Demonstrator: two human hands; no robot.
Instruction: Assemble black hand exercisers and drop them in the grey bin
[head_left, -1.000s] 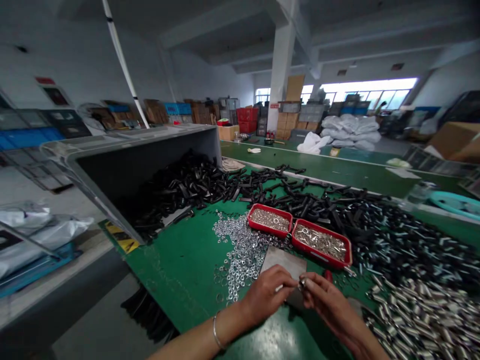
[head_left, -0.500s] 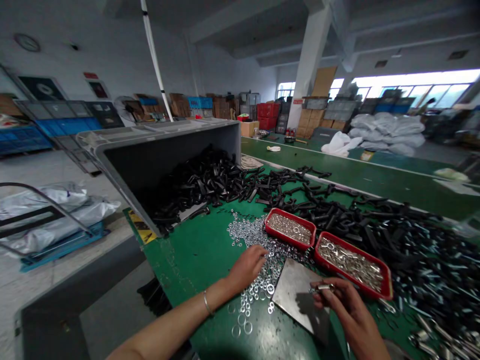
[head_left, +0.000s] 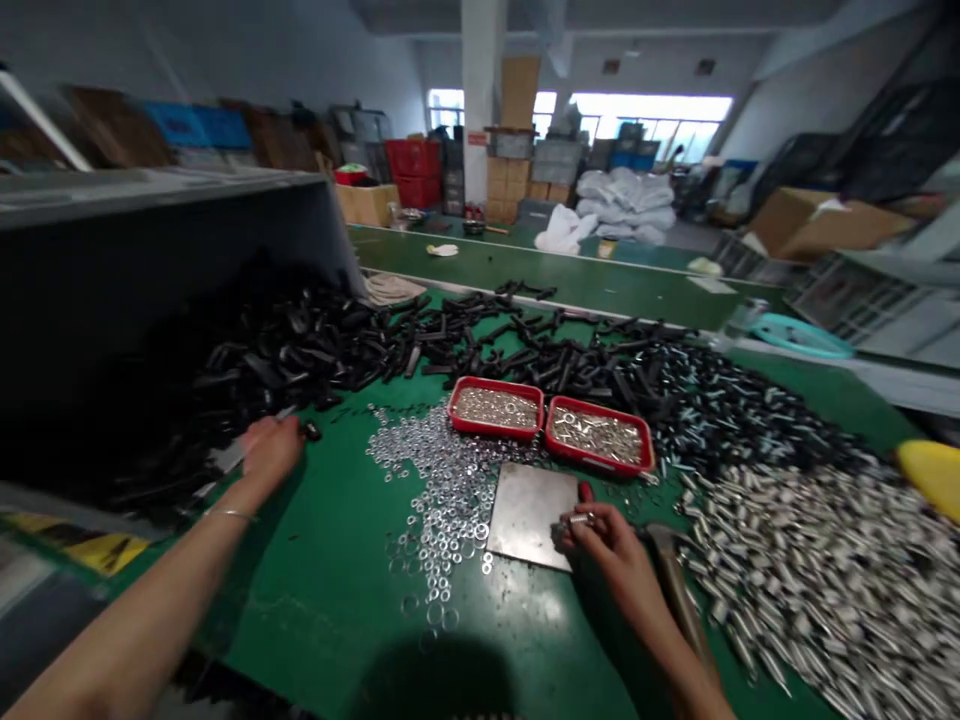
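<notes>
Reaching across a green-topped table (head_left: 322, 600), the bare left hand (head_left: 271, 447), a thin metal bangle (head_left: 229, 516) at its wrist, down at the edge of a large heap of matt black metal pieces (head_left: 315, 350). Fingers (head_left: 283, 440) curled over and partly hidden, so no telling whether clenched on anything or released. Just beside them, one small black piece (head_left: 310, 431).

Low over the table on the other side, the right hand (head_left: 607, 540), fingers (head_left: 592, 524) pinched firmly around a small silver threaded fastener (head_left: 577, 518), just off the corner of a flat square steel plate (head_left: 531, 515). Close beside that hand, a hammer with a pale wooden handle (head_left: 675, 590).

Left of the plate, a loose spill of silver washers and nuts (head_left: 435, 490) trailing down the table. Above the plate, two shallow red plastic trays side by side: the left one (head_left: 495, 408) holding silver rings, the right one (head_left: 600, 435) holding short silver parts. Farther right, a broad mound of silver bolts (head_left: 810, 570). Behind the black heap, a large grey bin (head_left: 150, 180), its dark mouth open toward the table.
</notes>
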